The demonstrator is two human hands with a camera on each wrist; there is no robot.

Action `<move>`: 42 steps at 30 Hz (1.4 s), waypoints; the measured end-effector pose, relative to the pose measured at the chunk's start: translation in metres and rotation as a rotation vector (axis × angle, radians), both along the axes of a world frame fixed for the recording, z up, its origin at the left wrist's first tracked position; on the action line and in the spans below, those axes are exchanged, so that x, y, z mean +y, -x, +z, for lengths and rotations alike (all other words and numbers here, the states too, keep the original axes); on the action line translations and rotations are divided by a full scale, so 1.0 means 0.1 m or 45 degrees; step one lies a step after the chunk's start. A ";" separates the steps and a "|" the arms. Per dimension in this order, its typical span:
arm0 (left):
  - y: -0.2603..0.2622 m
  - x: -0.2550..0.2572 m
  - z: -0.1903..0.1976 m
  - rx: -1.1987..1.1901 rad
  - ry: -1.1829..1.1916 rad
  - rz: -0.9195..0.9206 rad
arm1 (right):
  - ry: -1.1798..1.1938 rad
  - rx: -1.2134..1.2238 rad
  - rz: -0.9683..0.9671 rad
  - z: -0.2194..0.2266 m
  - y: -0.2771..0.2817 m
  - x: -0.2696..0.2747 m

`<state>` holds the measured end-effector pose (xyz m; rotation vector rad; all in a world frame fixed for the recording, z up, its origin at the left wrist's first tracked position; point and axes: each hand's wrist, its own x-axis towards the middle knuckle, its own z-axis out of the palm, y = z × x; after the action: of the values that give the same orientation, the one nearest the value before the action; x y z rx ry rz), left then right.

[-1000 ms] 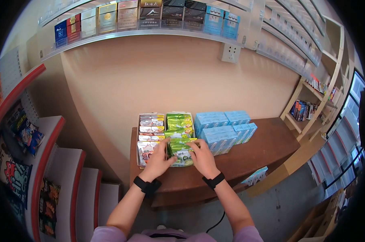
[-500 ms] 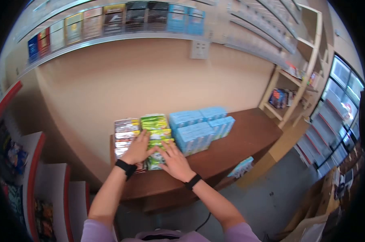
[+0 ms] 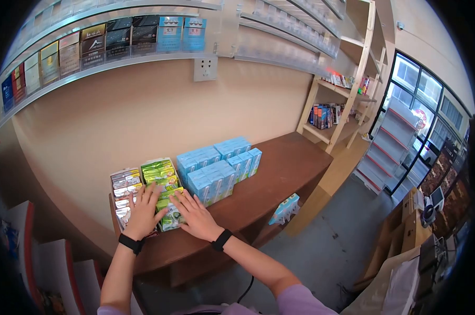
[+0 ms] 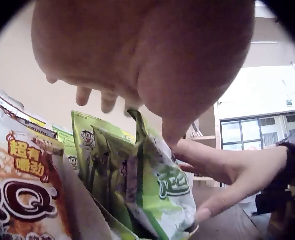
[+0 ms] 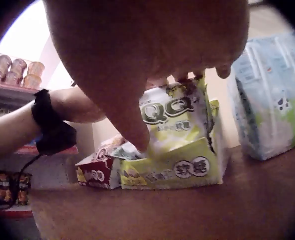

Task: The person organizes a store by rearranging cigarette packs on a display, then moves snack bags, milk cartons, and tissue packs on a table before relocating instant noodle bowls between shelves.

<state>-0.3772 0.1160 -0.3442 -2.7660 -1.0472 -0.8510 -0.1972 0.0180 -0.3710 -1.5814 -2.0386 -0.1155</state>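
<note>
Green gummy candy packets (image 3: 169, 219) stand in rows in a yellow-green display box (image 5: 162, 175) on the brown counter. My left hand (image 3: 143, 212) lies over the packets with its fingers straight and spread, at the seam with the neighbouring box. At the right side of the front green packet (image 4: 162, 185), my right hand (image 3: 199, 218) has its fingers extended and its thumb low by the packet's front edge. Silver-and-brown gummy packets (image 4: 27, 175) fill the box on the left, partly hidden under my left hand.
Blue shrink-wrapped drink cartons (image 3: 211, 181) stand right of the boxes on the brown counter (image 3: 271, 170). A clear rack of cigarette packs (image 3: 119, 39) hangs above. Red-edged shelves (image 3: 56, 262) flank the left, and a wooden shelf (image 3: 327, 131) rises beyond the counter's far end.
The head view has turned right, so counter and boxes sit further left. My hands went from gripping around the front green packet to lying flatter over the packets with straight fingers.
</note>
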 end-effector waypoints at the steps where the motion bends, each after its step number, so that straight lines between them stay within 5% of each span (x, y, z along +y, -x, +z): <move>1: 0.01 0.02 -0.04 0.077 0.110 -0.059 | -0.010 -0.030 -0.016 0.00 -0.02 0.00; 16: 0.01 -0.07 -0.12 0.136 0.187 -0.023 | 0.090 0.120 -0.073 -0.23 -0.32 -0.59; 20: 0.17 -0.46 0.04 -0.121 0.219 -0.008 | 0.128 0.391 -0.081 -0.25 -0.55 -1.02; 25: 0.45 -1.08 -0.10 -0.266 0.475 -0.061 | 0.222 0.832 -0.415 -0.46 -0.86 -1.85; 28: 0.58 -1.13 -0.28 -0.249 0.217 0.037 | 0.142 0.874 -0.598 -0.73 -0.98 -2.27; 30: 0.79 -0.97 -0.49 -0.421 0.890 0.192 | 0.224 1.042 -0.769 -0.81 -1.02 -2.42; 33: 0.73 -1.07 -0.41 -0.841 0.832 0.023 | 0.317 1.099 -0.818 -0.70 -0.98 -2.46; 38: 0.71 -1.23 -0.58 -0.849 0.972 0.046 | 0.385 0.928 -0.837 -0.54 -0.83 -2.11; 42: 0.87 -1.47 -0.56 -0.820 1.001 0.105 | 0.230 0.960 -0.547 -0.51 -0.83 -1.87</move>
<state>-0.4643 -0.0308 -0.4003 -3.0301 -1.9372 -1.6892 -0.1139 -0.1694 -0.4217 -1.7901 -1.1445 0.4537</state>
